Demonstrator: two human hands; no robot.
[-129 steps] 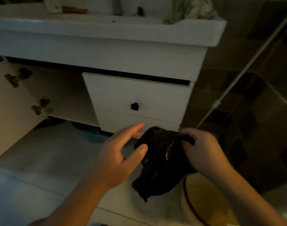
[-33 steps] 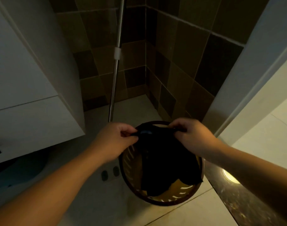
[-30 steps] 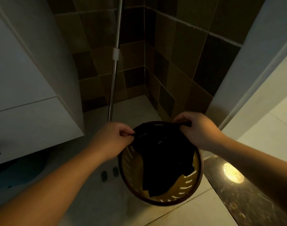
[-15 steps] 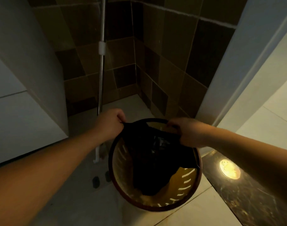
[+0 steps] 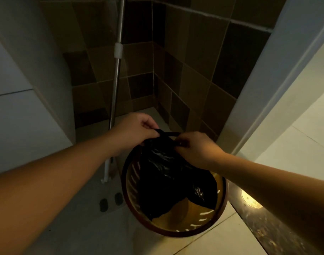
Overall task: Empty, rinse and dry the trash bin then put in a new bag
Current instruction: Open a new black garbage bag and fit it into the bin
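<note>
A round yellow slotted trash bin (image 5: pixel 192 220) with a dark brown rim stands on the floor below me. A black plastic bag (image 5: pixel 168 179) hangs down inside it, crumpled, with its bottom corners resting on the bin's inner wall. My left hand (image 5: pixel 137 129) pinches the bag's top edge over the far left of the rim. My right hand (image 5: pixel 196 148) pinches the same edge a little to the right, above the far part of the bin. The two hands are close together.
A metal mop handle (image 5: pixel 115 85) leans in the tiled corner behind the bin. A white cabinet (image 5: pixel 23 100) stands on the left. A white door frame (image 5: pixel 268 85) rises on the right, with a dark threshold strip (image 5: pixel 271 230) beside the bin.
A few seconds ago I held the bag in front of the sink cabinet. Since then it has gone down into the bin, and my hands have drawn closer together along its top edge.
</note>
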